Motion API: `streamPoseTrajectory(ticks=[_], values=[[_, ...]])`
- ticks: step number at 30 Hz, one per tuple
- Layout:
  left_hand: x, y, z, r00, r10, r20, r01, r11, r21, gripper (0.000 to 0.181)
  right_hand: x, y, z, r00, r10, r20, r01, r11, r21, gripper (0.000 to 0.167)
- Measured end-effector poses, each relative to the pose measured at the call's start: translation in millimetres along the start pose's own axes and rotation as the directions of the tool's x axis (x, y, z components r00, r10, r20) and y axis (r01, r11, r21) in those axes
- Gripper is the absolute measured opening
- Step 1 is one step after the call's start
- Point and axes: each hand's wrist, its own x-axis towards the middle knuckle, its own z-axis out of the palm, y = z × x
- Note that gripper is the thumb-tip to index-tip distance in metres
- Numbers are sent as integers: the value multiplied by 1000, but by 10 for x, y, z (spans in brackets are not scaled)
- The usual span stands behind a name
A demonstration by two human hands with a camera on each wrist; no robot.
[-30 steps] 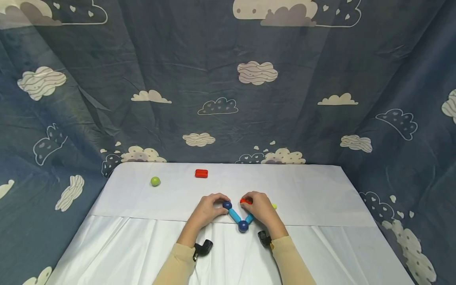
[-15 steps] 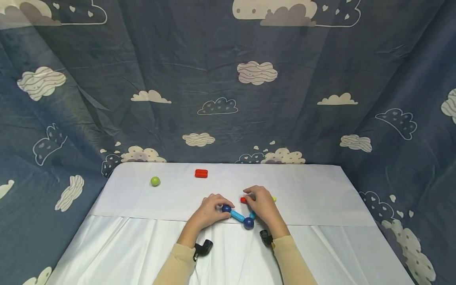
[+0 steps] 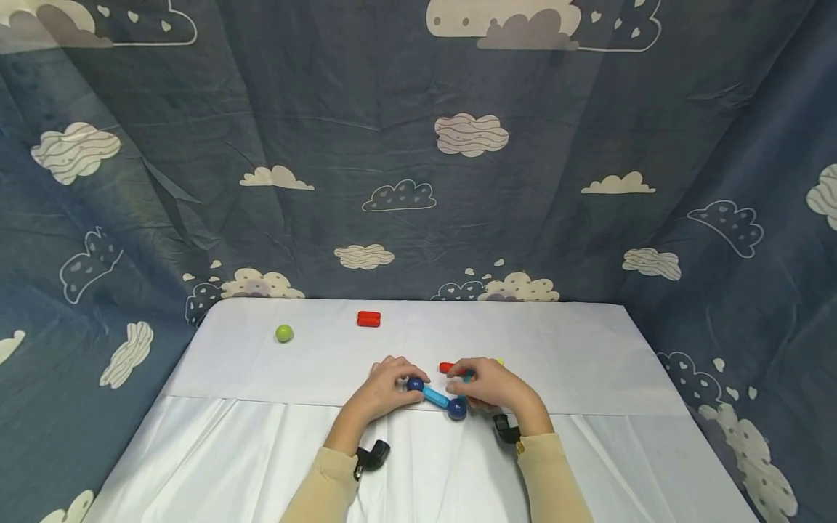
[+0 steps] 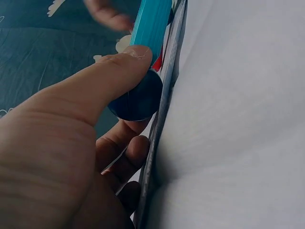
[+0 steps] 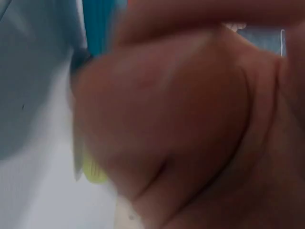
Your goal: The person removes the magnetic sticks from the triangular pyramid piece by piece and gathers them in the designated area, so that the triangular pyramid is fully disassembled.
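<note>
Two light-blue sticks and two dark-blue balls form a bent piece over the white table. My left hand pinches the dark-blue end ball between thumb and fingers. From it a light-blue stick runs to the other dark-blue ball. My right hand is bent around the second light-blue stick, which it partly covers. Its thumb and index tips are apart, and blur in the right wrist view hides any contact. Just left of its fingertips lies a red stick.
A yellow-green piece shows partly behind my right hand. Farther back on the white table lie a green ball and a pair of red sticks. A dark cloud-print curtain surrounds the back and sides.
My right hand has left the red stick and turned toward the second light-blue stick. The joined piece has swung, its middle ball shifting slightly right and up. My left hand keeps its pinch.
</note>
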Motion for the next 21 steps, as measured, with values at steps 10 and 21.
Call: streamPoseTrajectory(ticks=[10,21], values=[[-1,1,4,1000,-7,-2,7,1000,-11,22,-31,-29,114,981,88,170,-75,994,-80,27],[-1,-3,-5,998,-61,-35,59,997,-52,26,35,-44,158,1000,28,-10,-30,962,-270,23]])
